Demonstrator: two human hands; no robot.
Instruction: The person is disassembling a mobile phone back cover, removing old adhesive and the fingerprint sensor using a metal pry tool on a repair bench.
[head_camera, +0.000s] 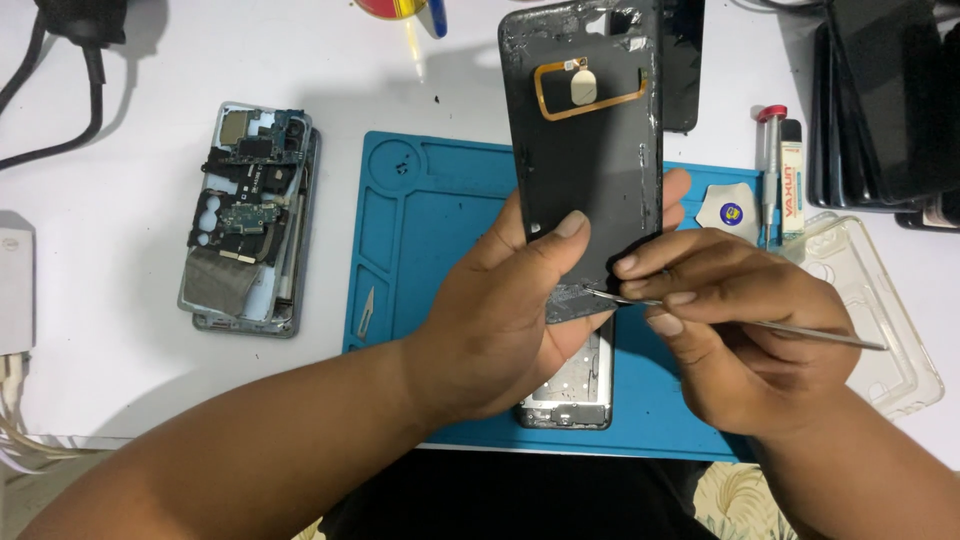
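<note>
My left hand (500, 310) holds a dark phone back cover (585, 150) upright over the blue work mat (430, 230), inner side toward me, with an orange ring-shaped flex strip and pale pad near its top. My right hand (730, 320) pinches a thin metal tool (800, 332) whose tip touches the cover's lower edge, where grey adhesive residue shows. Below my hands a phone frame (570, 395) lies on the mat, partly hidden.
An opened phone with exposed boards (250, 215) lies left of the mat. A small blade (365, 312) rests on the mat's left side. A clear case (880, 310), a round pick (730, 212), a screwdriver and tube (782, 170), and stacked dark phones (880, 100) sit to the right. Black cables (60, 90) run far left.
</note>
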